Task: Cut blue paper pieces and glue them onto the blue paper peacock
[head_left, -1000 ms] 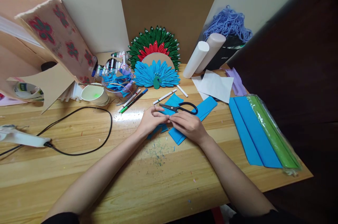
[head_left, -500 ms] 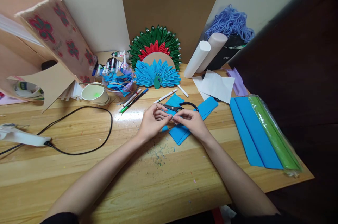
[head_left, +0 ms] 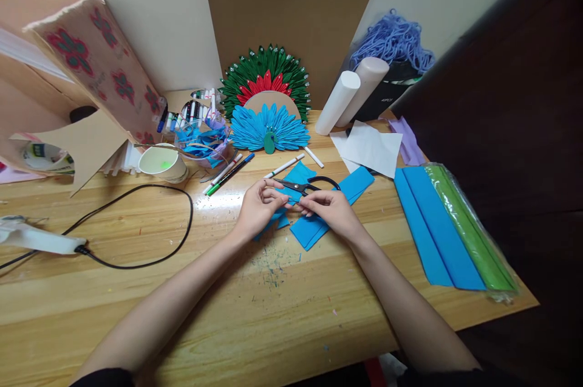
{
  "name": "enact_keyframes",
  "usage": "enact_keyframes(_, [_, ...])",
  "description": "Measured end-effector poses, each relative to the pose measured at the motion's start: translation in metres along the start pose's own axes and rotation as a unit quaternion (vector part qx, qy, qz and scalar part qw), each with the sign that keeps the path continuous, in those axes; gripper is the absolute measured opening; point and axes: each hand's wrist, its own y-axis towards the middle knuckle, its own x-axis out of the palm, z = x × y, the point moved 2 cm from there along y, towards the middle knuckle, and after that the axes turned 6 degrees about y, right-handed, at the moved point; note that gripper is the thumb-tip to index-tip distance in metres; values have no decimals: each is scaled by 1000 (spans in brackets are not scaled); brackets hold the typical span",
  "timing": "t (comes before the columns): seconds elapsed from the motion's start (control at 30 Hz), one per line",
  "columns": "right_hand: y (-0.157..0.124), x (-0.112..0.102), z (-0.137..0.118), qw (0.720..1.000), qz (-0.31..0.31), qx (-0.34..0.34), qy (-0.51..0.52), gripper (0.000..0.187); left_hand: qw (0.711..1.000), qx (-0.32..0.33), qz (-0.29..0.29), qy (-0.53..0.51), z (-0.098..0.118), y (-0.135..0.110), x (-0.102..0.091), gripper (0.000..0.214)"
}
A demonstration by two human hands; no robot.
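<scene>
My left hand [head_left: 259,209] and my right hand [head_left: 328,212] meet at the middle of the wooden table [head_left: 255,308]. Both pinch a small piece of blue paper [head_left: 277,217] between fingertips, just above the tabletop. Under my right hand lies a folded blue paper strip [head_left: 346,198]. Black-handled scissors [head_left: 310,185] lie shut on blue paper right behind my fingers. A white marker [head_left: 283,167] rests beyond the scissors.
A blue paper peacock fan [head_left: 269,129] and a green and red fan [head_left: 266,76] stand at the back. Paper cup [head_left: 160,162], pens, a glue gun [head_left: 31,237] with black cord [head_left: 136,253] lie left. Blue and green paper sheets [head_left: 450,229] and white rolls [head_left: 339,101] lie right.
My hands lifted slightly off the table and the fingers shifted on the small blue piece; a blue corner now shows below my left hand again.
</scene>
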Motion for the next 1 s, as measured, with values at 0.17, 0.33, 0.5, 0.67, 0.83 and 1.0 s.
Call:
enact_keyframes(0.17, [1,0,0,1000,13,11,-1,27,1000,0,0,12,-2,1,1,24])
enact_keyframes(0.33, [2,-1,0,999,-9,31,3,30,983,105,-27,146,0,-3,3,19])
enact_keyframes(0.5, [2,-1,0,999,-39,30,-9,35,938,183,-42,290,5,-8,5,17])
enact_keyframes(0.67, [3,-2,1,1000,-6,-13,10,27,975,87,-26,202,-2,-5,4,23])
enact_keyframes(0.83, [2,3,3,998,41,-31,29,28,996,-21,-55,73,-8,-1,5,26])
enact_keyframes(1.0, [1,5,0,998,55,-30,27,30,994,-44,-67,73,-4,-3,7,23])
